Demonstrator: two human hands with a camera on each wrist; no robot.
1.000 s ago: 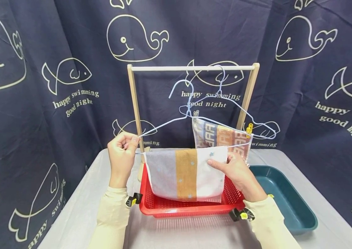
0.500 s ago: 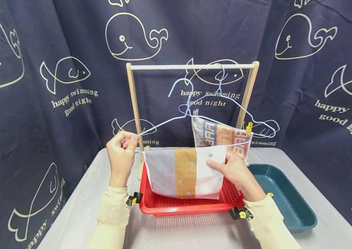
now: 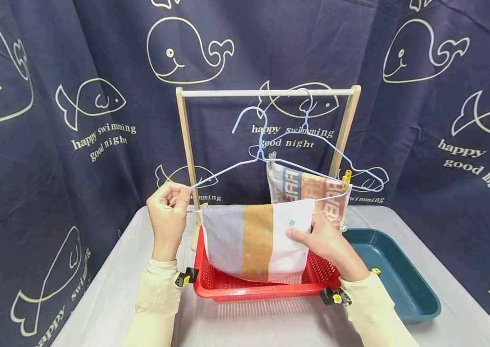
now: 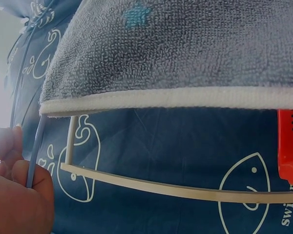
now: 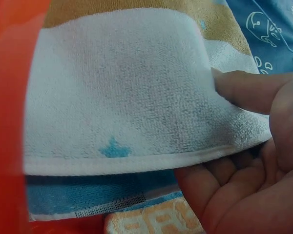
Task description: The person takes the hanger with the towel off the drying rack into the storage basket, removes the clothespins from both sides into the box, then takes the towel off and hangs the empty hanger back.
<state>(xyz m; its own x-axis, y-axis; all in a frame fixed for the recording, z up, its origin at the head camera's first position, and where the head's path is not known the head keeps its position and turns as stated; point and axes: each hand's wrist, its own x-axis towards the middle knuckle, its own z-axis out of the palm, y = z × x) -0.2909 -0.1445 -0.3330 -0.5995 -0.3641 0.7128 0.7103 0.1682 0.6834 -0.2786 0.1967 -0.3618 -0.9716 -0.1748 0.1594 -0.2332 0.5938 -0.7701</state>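
Observation:
A striped towel (image 3: 258, 241) in grey, ochre and white with small blue stars is draped over the lower bar of a light blue wire hanger (image 3: 236, 166). My left hand (image 3: 168, 207) pinches the hanger's left corner; in the left wrist view its fingers curl round the wire beside the towel's grey end. My right hand (image 3: 333, 246) holds the towel's white end by its side edge. Seen from the right wrist, the thumb (image 5: 249, 90) lies on the front of the cloth and the fingers are behind the hem, partly hidden.
Below the towel stands a red basket (image 3: 266, 292). Behind it, a wooden rack (image 3: 266, 93) carries another blue hanger (image 3: 331, 144) with a lettered towel (image 3: 305, 185) held by a yellow clip (image 3: 347, 177). A dark green tray (image 3: 418, 284) lies at right, with something small and yellow inside.
The hanger has risen and shifted slightly left. My right hand has moved a little left and down with the towel's white end, and the towel hangs more slanted. My left hand keeps its grip.

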